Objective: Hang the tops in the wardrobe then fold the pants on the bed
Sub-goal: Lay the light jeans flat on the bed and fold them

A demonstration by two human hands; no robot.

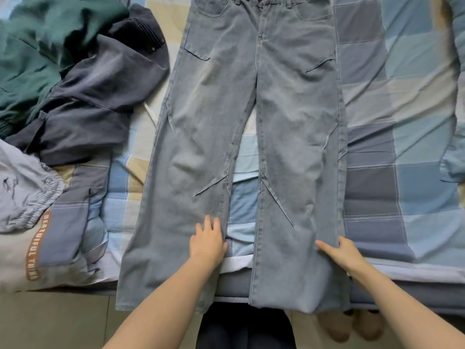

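The bed (402,122), covered in a blue, grey and beige checked quilt, fills nearly the whole view, and its near edge runs across the bottom. The wardrobe is out of sight, so whether the tops are hung cannot be told from here; judging by the work in hand, the folding part is under way but at its very start.

The light blue jeans (251,122) lie flat and face up down the middle of the bed, waistband toward the far edge, both legs spread apart and the hems hanging over the near edge. No fold has been made in them yet.

At the left edge lies a heap of other clothes: a dark green garment (45,46) at the far left corner, dark grey trousers (95,102) beside it and just clear of the jeans, and a pale grey garment with an elastic waist and an orange lettered stripe (30,202) at the near left. These look like they remain to be folded, and they crowd the left side where a folded pile might go.

The left hand (207,244) rests flat, fingers straight, on the inner edge of the jeans' left leg near the near edge. The right hand (343,253) lies on the outer edge of the right leg; its thumb is on top of the cloth, but whether the fingers grip underneath I cannot tell.
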